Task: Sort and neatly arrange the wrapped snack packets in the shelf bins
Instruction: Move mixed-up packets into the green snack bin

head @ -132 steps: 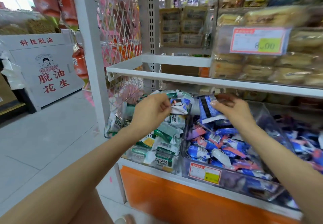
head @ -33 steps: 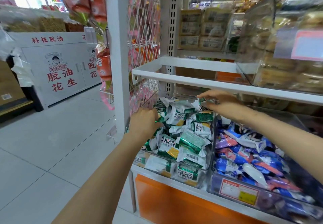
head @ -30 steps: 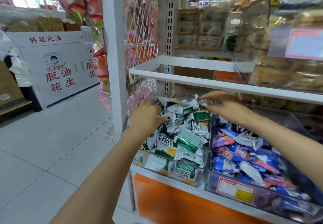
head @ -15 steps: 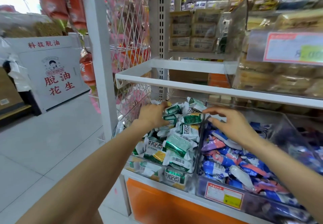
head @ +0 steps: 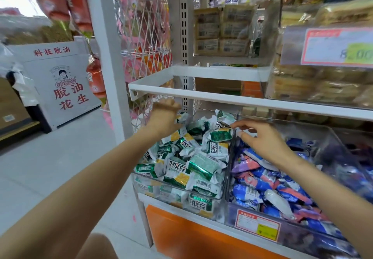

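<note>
Reaching under the white shelf (head: pixel 222 99) into the back of the left bin (head: pixel 141 184), heaped with green-and-white packets (head: pixel 193 157) to above its front wall. Burying the left hand (head: pixel 164 117) in the rear left corner of that heap, fingers out of sight, so cannot tell whether gripping or merely pushing. Holding the right hand (head: pixel 262 139) over the clear divider (head: pixel 231 151), fingers loosely spread, index tip just at the edge of one green packet, pinching nothing visible. Likely mid-way through squaring up the green heap. Risks, with any hard shove forward from the back, tipping the slick front packets over the low wall and down to the floor (head: pixel 70 168). Risks as well nudging a green packet sideways over the divider into the blue packets (head: pixel 262 188) of the right bin (head: pixel 292 236), undoing the sorting. Could also knock knuckles on the shelf lip close above, or crush soft contents by pressing down. Better to lift from the top, settle low, and guard the front edge.
</note>
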Tool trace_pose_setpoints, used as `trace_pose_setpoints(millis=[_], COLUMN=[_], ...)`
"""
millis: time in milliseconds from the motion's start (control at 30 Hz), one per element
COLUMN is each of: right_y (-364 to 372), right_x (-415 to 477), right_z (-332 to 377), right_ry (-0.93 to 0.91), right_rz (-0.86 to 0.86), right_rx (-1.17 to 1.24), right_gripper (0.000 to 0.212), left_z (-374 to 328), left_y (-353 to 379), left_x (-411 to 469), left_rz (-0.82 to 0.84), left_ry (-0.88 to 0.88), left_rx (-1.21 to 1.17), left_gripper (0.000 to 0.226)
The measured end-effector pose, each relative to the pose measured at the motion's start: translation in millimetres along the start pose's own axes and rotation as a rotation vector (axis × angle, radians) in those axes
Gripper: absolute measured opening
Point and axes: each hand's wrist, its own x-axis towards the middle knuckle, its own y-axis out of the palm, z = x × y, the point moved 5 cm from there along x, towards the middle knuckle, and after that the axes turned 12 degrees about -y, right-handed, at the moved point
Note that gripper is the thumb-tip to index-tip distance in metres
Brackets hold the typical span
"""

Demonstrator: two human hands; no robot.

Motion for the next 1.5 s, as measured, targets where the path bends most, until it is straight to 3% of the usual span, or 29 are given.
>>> trace_pose_setpoints(millis=[100,300,467,633,767,833,933,1033,1100,1200,1300,1400,1500], right_y=[1,0,1,4,7,9,10,10,10,9,9,9,9], right_x=[-2,-7,-5,-2,1,1,3,2,1,0,1,0,-1], right_z=[-1,-7,-6,-11,-12,-11,-11,-9,-8,-8,-8,-8,-10], right_ry=[-0.002,-0.013,-0.042,-0.023,-0.022,-0.022,-0.027,-0.039,-0.032,-0.026,-0.025,-0.02,-0.024], right_rz=[-0.007,-0.003,0.004,-0.008,-0.017,-0.015,-0.012,-0.015,-0.015,-0.014,-0.016,-0.022,-0.025], right_rx=[0.003,-0.009,-0.016,-0.002,-0.004,-0.018,-0.031,-0.02,-0.009,-0.008,0.0,0.013,0.022], right_gripper=[0.023,0.024,0.025,0.024,0.026,0.025,0.024,0.027,0.027,0.027,0.028,0.029,0.03], left_z=[-36,-55,-53,-42,-25,-14,5,17,19,9,-18,-43,-51], left_y=[9,52,58,30,6,1,4,23,27,20,13,23,42], left_x=[6,29,33,27,32,36,39,42,42,40,32,24,23], left_rz=[0.083,0.382,0.366,0.268,0.271,0.216,0.12,0.214,0.24,0.091,-0.027,0.137,0.355], left_ry=[0.129,0.049,0.04,0.019,-0.15,-0.214,-0.235,-0.279,-0.294,-0.142,0.083,0.195,0.073], left_rx=[-0.108,0.012,-0.057,-0.424,-0.798,-0.708,-0.353,-0.162,-0.159,-0.022,-0.067,-0.184,-0.336], left_gripper=[0.059,0.074,0.071,0.061,0.048,0.041,0.056,0.072,0.062,0.046,0.037,0.034,0.043])
